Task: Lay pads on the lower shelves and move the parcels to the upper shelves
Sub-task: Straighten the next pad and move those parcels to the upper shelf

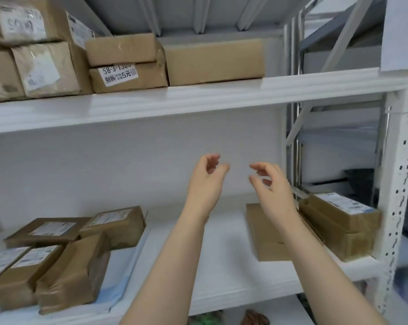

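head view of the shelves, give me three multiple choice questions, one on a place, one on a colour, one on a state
1. Where does the labelled box marked 58-3 sit?
A) lower shelf
B) upper shelf
C) floor

2. What colour is the perforated upright of the rack?
A) black
B) red
C) white

3. What do the left hand and the right hand hold?
A) nothing
B) a parcel each
C) one box together

Answers:
1 B, it stands in the row of cartons on the higher board.
2 C, the post with the slot holes on the right is painted white.
3 A, both hover in the gap between the shelves with fingers loosely curled, touching nothing.
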